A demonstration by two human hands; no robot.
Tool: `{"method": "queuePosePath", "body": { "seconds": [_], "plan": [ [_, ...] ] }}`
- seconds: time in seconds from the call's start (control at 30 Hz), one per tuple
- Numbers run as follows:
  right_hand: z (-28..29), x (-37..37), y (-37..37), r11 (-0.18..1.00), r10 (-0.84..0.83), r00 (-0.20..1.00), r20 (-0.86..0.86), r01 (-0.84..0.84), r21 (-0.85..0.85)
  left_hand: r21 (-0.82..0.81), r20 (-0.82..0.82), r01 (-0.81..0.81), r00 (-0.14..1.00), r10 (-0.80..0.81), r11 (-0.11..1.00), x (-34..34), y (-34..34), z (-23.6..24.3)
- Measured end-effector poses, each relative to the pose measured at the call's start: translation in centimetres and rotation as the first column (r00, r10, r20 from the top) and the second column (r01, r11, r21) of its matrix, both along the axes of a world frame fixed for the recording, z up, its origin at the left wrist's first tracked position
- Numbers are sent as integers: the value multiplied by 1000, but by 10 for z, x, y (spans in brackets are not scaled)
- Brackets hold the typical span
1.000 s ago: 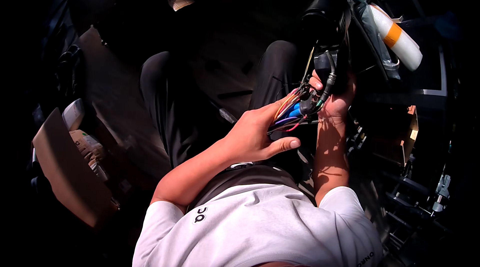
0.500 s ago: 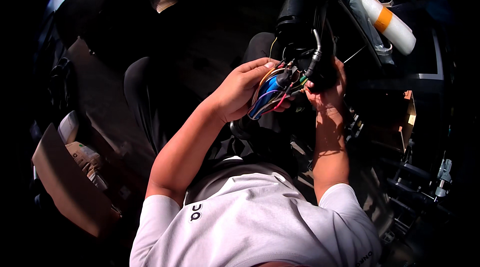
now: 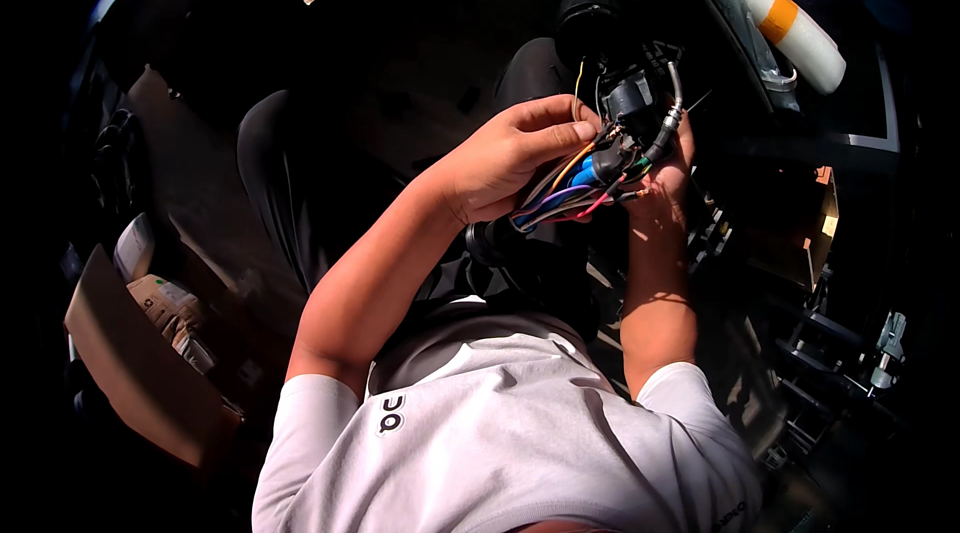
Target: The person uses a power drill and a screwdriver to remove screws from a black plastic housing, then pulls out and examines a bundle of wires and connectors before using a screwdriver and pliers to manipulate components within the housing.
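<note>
While the left hand [image 3: 500,168] closes its grip around a bundle of coloured wires [image 3: 565,198], the right hand [image 3: 665,188] pinches the same bundle from the other side, just below a black plug [image 3: 628,98]. Up to the right lies a white tube with an orange band [image 3: 790,23]; a cardboard box [image 3: 140,363] sits at lower left.

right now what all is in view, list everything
wire bundle: one, blue, purple, red, yellow and white strands, between both hands
black plug: one, above the wires
grey cable: one, by the right hand
white tube: one, orange band, top right
cardboard box: one, brown, lower left, packets inside
white shirt: one, bottom centre
left hand: holds the wires
right hand: at the wire ends
</note>
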State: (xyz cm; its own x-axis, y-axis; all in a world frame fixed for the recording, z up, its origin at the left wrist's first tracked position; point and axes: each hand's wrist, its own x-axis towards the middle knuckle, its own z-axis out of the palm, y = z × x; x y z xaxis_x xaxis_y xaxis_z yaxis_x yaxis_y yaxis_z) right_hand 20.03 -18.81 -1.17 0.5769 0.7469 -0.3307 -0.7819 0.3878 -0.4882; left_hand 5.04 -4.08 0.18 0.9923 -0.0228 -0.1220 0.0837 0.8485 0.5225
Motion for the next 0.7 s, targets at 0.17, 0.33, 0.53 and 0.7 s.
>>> {"method": "queuePosePath", "body": {
  "seconds": [0.17,0.33,0.53,0.7],
  "plan": [
    [7,-1,0,991,-86,996,-16,84,-103,4,50,-79,996,78,997,-2,-3,-6],
    [8,3,-2,994,-35,999,-13,34,-105,-33,-159,-181,972,174,983,-3,3,8],
    [5,6,-6,991,67,997,-41,-71,-113,24,-92,-67,993,69,997,11,17,-5],
    [-9,-3,-10,990,38,992,119,-21,-138,-44,-82,-152,986,148,987,-10,9,-2]
  ]
}}
